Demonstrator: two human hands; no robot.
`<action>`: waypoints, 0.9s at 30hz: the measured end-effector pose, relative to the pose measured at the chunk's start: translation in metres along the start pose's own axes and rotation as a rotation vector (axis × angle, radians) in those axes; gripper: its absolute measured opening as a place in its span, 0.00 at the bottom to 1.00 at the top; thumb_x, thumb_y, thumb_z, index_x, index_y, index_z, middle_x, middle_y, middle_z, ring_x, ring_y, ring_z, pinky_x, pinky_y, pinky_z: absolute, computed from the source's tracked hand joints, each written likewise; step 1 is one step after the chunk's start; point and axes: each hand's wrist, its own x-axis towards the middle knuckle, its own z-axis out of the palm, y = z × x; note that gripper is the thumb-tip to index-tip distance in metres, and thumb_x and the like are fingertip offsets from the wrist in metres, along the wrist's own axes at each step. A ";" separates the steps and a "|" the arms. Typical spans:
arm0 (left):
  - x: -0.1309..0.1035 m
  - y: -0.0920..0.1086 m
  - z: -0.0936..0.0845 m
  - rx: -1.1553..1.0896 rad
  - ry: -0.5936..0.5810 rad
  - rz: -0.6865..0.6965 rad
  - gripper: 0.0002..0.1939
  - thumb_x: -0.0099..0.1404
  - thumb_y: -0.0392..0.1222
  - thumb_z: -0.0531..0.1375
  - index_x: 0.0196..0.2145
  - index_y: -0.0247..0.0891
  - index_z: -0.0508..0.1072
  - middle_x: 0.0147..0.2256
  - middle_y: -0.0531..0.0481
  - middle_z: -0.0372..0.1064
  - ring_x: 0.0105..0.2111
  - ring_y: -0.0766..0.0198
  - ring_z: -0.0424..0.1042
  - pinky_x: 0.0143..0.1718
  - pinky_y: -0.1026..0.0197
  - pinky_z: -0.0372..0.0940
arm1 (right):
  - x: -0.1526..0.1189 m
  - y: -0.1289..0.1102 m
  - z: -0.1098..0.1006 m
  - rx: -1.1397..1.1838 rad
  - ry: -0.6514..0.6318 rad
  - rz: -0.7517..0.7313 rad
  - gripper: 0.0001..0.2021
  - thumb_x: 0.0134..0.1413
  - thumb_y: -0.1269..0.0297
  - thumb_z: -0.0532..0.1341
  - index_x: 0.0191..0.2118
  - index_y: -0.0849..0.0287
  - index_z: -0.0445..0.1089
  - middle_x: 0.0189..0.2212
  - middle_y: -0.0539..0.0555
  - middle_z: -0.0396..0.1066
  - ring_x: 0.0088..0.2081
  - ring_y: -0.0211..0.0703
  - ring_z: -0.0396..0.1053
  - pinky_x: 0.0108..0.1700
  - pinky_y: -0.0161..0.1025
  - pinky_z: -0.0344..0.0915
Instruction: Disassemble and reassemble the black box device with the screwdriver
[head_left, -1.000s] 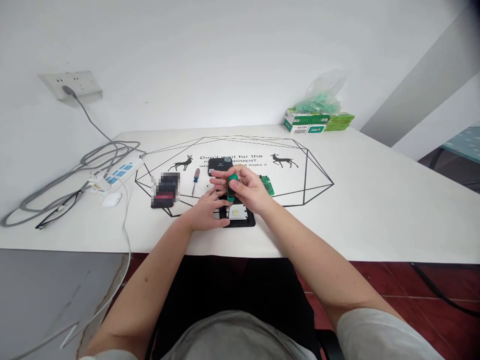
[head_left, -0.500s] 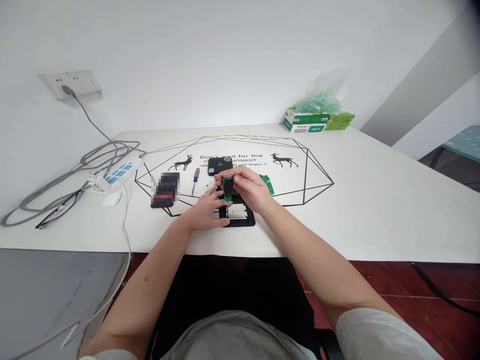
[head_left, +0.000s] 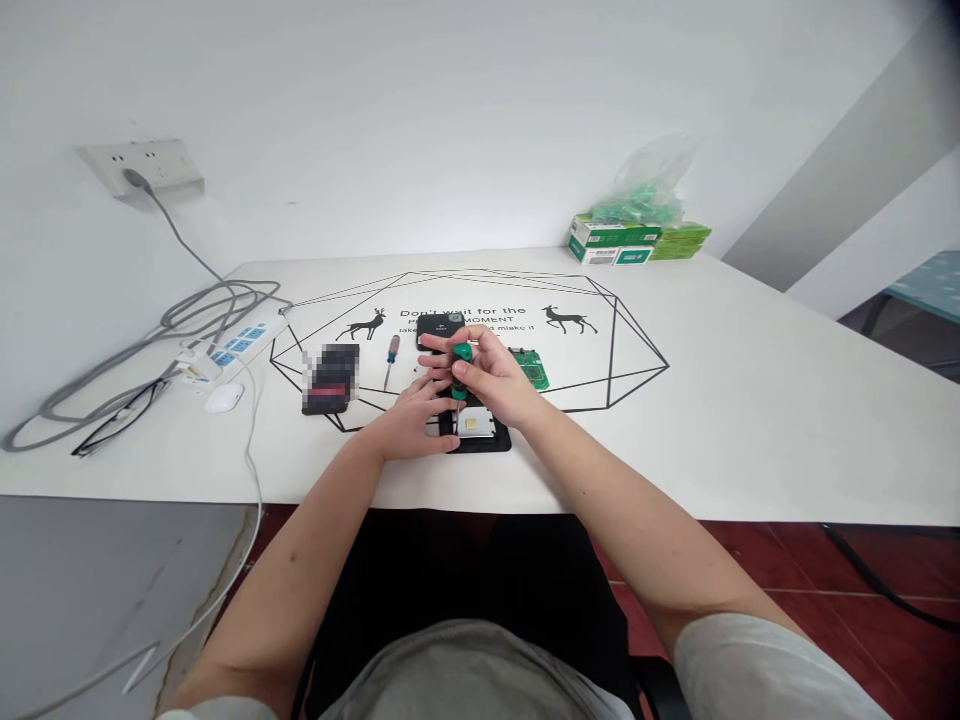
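A green-and-black screwdriver (head_left: 460, 372) is gripped in my right hand (head_left: 496, 378), its shaft pointing down into an opened black device casing (head_left: 501, 446). Inside that casing shows a silvery plate with a small yellowish square (head_left: 471, 424). My left hand (head_left: 409, 418) grips the casing's left side, thumb near the front and fingers close to the screwdriver's shaft; the tip is too small to make out. A green circuit board (head_left: 534, 368) lies just right of my right hand. Behind my hands is a black cover (head_left: 435, 331), partly hidden.
A second screwdriver (head_left: 391, 362) lies left of my hands, beside a dark, pixelated object (head_left: 331, 380). Farther left are a power strip (head_left: 244, 345), coiled grey cable (head_left: 169, 320) and a white case (head_left: 223, 398). Green-and-white boxes (head_left: 615, 240) stand at the back right.
My right hand has turned the screwdriver's handle and tilted its top slightly to the right, with its fingers now more spread. More of the circuit board shows. My left hand has stayed in place.
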 end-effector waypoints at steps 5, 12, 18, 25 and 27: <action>-0.001 -0.001 0.001 -0.013 -0.007 -0.015 0.31 0.68 0.58 0.73 0.65 0.53 0.80 0.73 0.43 0.64 0.78 0.33 0.50 0.77 0.25 0.51 | 0.003 0.004 -0.008 -0.249 0.074 -0.140 0.21 0.64 0.40 0.70 0.54 0.46 0.79 0.57 0.56 0.72 0.57 0.51 0.74 0.62 0.55 0.76; -0.002 -0.002 0.004 -0.034 0.021 -0.032 0.31 0.66 0.58 0.74 0.65 0.57 0.79 0.74 0.47 0.62 0.78 0.33 0.50 0.76 0.25 0.52 | 0.003 0.000 -0.007 -0.347 0.190 -0.195 0.18 0.68 0.39 0.65 0.48 0.45 0.82 0.47 0.55 0.73 0.50 0.50 0.73 0.54 0.53 0.78; -0.002 0.000 0.001 -0.026 0.000 -0.032 0.31 0.67 0.57 0.73 0.66 0.52 0.79 0.74 0.43 0.62 0.77 0.31 0.52 0.76 0.24 0.52 | 0.001 0.000 -0.001 -0.157 0.159 -0.118 0.20 0.60 0.44 0.74 0.47 0.49 0.72 0.49 0.55 0.82 0.49 0.47 0.81 0.56 0.51 0.79; 0.000 -0.001 0.003 -0.009 0.028 -0.009 0.31 0.65 0.57 0.75 0.64 0.54 0.80 0.76 0.45 0.60 0.78 0.32 0.49 0.77 0.25 0.51 | -0.001 0.002 0.001 -0.117 0.132 -0.069 0.23 0.61 0.51 0.75 0.48 0.48 0.61 0.54 0.56 0.83 0.48 0.44 0.84 0.54 0.48 0.80; 0.000 -0.002 0.003 -0.007 0.024 -0.018 0.31 0.65 0.57 0.75 0.64 0.55 0.80 0.74 0.45 0.62 0.78 0.32 0.48 0.77 0.24 0.51 | -0.002 0.003 0.001 -0.112 0.106 -0.082 0.20 0.64 0.50 0.72 0.49 0.48 0.62 0.56 0.57 0.82 0.52 0.46 0.84 0.56 0.51 0.80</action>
